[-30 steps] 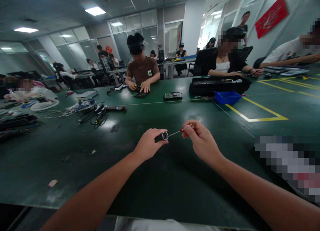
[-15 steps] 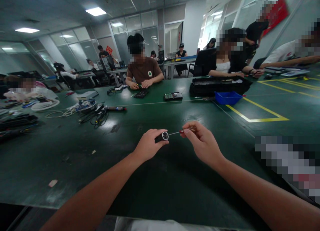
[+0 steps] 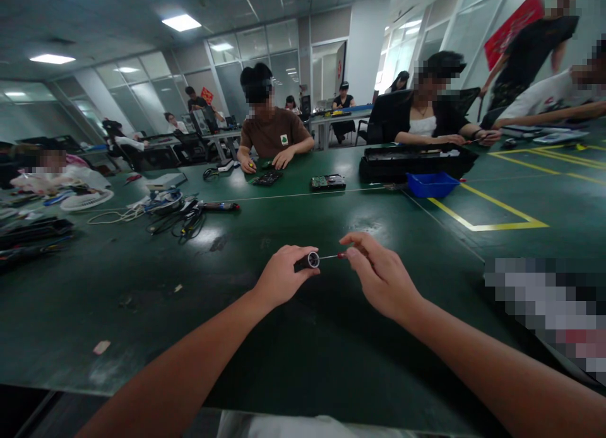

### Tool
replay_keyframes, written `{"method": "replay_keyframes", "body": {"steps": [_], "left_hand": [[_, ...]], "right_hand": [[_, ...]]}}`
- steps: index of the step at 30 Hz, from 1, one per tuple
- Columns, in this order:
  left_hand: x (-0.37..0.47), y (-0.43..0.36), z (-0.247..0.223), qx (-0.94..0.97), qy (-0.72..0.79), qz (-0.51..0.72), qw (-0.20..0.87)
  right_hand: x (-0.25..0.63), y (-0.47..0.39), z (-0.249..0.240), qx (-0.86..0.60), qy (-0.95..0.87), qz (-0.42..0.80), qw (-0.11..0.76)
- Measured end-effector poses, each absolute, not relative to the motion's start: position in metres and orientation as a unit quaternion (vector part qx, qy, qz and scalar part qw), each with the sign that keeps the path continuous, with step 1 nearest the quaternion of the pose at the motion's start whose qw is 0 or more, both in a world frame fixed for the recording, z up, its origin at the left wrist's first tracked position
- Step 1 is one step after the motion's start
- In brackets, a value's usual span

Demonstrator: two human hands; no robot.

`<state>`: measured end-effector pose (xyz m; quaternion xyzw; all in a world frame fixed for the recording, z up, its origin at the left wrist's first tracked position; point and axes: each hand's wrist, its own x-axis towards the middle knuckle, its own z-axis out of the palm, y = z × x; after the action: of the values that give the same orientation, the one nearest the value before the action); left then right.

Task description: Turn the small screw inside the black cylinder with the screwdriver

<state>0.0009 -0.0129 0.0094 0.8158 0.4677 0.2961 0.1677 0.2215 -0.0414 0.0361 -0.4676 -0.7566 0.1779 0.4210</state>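
My left hand (image 3: 280, 279) is closed around a small black cylinder (image 3: 305, 261), whose pale-rimmed round end faces the camera. A thin metal shaft runs from that end to the red collar of a screwdriver (image 3: 341, 255). My right hand (image 3: 382, 271) holds the screwdriver between thumb and fingers, the index finger lifted; most of the handle is hidden behind the hand. Both hands are above the green table (image 3: 293, 349).
Beyond my hands lie a circuit board (image 3: 327, 182), a blue tray (image 3: 432, 185) and a long black housing (image 3: 416, 165). Tangled cables (image 3: 187, 220) and a pen-like tool (image 3: 220, 206) lie left. A person in brown (image 3: 277, 135) works opposite.
My right index finger has lifted and spread from the screwdriver handle. My left hand has barely moved. At the back right, a standing person has moved right.
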Motion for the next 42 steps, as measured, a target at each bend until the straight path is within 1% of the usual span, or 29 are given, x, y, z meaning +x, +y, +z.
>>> {"method": "replay_keyframes", "body": {"steps": [5, 11, 16, 23, 30, 35, 37, 40, 42], "left_hand": [[0.002, -0.013, 0.011, 0.815, 0.471, 0.292, 0.168], [0.002, -0.014, 0.013, 0.814, 0.474, 0.292, 0.166], [0.003, -0.015, 0.012, 0.82, 0.467, 0.283, 0.172], [0.0, -0.014, 0.01, 0.816, 0.474, 0.29, 0.158], [0.002, -0.016, 0.011, 0.825, 0.46, 0.286, 0.161], [0.0, -0.013, 0.01, 0.814, 0.479, 0.291, 0.153], [0.0, -0.014, 0.011, 0.825, 0.466, 0.287, 0.142], [0.001, -0.014, 0.015, 0.855, 0.425, 0.28, 0.097], [0.0, -0.014, 0.016, 0.858, 0.424, 0.277, 0.082]], "right_hand": [[0.222, -0.039, 0.036, -0.474, -0.758, 0.166, 0.416], [0.224, -0.035, 0.034, -0.467, -0.751, 0.201, 0.421], [0.224, -0.035, 0.037, -0.493, -0.74, 0.197, 0.412], [0.225, -0.031, 0.033, -0.471, -0.732, 0.236, 0.432], [0.225, -0.034, 0.036, -0.499, -0.72, 0.234, 0.422], [0.224, -0.03, 0.027, -0.458, -0.682, 0.301, 0.485], [0.224, -0.024, 0.023, -0.449, -0.638, 0.357, 0.514], [0.226, -0.012, 0.016, -0.443, -0.543, 0.437, 0.564], [0.227, -0.005, 0.012, -0.457, -0.501, 0.455, 0.577]]}}
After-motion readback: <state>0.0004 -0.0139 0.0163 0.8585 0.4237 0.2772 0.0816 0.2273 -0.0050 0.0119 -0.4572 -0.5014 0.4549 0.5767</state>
